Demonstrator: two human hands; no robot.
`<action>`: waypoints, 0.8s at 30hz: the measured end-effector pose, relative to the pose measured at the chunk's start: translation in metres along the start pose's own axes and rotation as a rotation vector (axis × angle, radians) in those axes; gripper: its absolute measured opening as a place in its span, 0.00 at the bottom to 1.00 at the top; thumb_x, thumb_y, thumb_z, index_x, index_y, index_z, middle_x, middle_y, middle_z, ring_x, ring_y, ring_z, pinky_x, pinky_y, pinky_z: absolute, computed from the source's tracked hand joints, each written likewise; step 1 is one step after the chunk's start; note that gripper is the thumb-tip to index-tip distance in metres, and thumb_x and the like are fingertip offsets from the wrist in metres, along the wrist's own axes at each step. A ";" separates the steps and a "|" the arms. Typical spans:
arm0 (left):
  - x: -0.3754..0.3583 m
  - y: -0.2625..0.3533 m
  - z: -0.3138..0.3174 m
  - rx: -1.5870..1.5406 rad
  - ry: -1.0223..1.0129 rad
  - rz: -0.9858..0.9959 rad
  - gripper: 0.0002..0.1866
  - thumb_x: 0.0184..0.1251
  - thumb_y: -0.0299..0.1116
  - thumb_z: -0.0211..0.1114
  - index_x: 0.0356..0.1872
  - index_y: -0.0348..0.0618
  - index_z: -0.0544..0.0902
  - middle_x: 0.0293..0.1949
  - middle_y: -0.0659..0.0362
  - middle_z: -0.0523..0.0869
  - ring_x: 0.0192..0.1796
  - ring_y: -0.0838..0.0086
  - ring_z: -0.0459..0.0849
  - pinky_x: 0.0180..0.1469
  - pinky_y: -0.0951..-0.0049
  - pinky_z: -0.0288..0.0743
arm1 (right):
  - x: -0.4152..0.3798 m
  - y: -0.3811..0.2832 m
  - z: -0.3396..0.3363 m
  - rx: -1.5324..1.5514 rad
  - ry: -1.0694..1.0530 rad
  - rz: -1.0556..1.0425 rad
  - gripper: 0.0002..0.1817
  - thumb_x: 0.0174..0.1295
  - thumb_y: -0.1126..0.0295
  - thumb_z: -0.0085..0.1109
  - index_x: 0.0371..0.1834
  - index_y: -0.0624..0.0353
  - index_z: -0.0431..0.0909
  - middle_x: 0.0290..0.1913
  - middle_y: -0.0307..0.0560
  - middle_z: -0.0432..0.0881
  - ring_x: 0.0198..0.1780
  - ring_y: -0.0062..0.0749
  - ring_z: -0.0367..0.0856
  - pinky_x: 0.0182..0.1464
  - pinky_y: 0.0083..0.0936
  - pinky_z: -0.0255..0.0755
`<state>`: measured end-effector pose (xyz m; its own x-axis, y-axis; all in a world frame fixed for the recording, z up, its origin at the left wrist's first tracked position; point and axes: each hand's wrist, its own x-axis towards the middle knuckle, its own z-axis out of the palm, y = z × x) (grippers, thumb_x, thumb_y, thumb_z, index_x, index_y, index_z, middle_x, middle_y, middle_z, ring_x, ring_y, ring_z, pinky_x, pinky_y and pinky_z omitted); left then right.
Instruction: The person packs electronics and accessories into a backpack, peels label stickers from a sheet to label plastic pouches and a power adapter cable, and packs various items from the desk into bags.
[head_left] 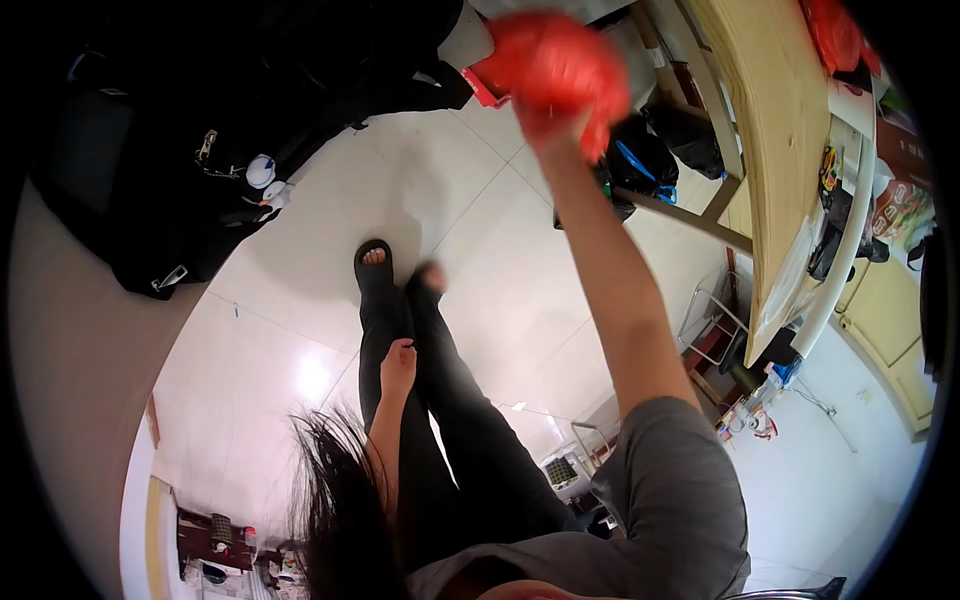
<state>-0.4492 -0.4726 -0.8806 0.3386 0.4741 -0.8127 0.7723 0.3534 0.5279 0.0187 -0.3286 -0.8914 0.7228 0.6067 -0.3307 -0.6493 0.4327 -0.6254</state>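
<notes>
A grey sleeve [680, 480] looms nearest. Between a black bag [120, 150] and the wooden table's [775, 150] edge, the right hand [550, 115] (blurred, fingers unreadable) holds seemingly a red plastic bag [565, 65]. The left hand's [399, 367] fingers curl together above dark trousers [470, 420].

Floor [500, 230]: pale, glossy tiles, thin dark seams, bright light patch. Dark slippers [374, 262] on it, feet inside. Black plastic bags [640, 155] beside the legs of the wooden table [745, 90], one with a blue strip; whether all touch the floor, unclear. Left side: smooth brownish surface [75, 400], type unclear, black bag [110, 190] against it, metal zip pulls showing.
</notes>
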 end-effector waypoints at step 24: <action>-0.112 0.327 -0.076 0.002 0.007 0.470 0.13 0.65 0.29 0.54 0.49 0.37 0.75 0.33 0.56 0.83 0.33 0.76 0.82 0.39 0.77 0.76 | -0.392 -0.275 0.130 -0.539 0.325 0.619 0.15 0.62 0.66 0.49 0.48 0.61 0.75 0.38 0.48 0.81 0.37 0.33 0.81 0.40 0.26 0.77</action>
<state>-0.2752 -0.3491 -0.5979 0.6482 0.5875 -0.4845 0.5372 0.0981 0.8378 -0.1165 -0.5985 -0.4975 0.3631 0.3729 -0.8539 -0.8060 -0.3340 -0.4886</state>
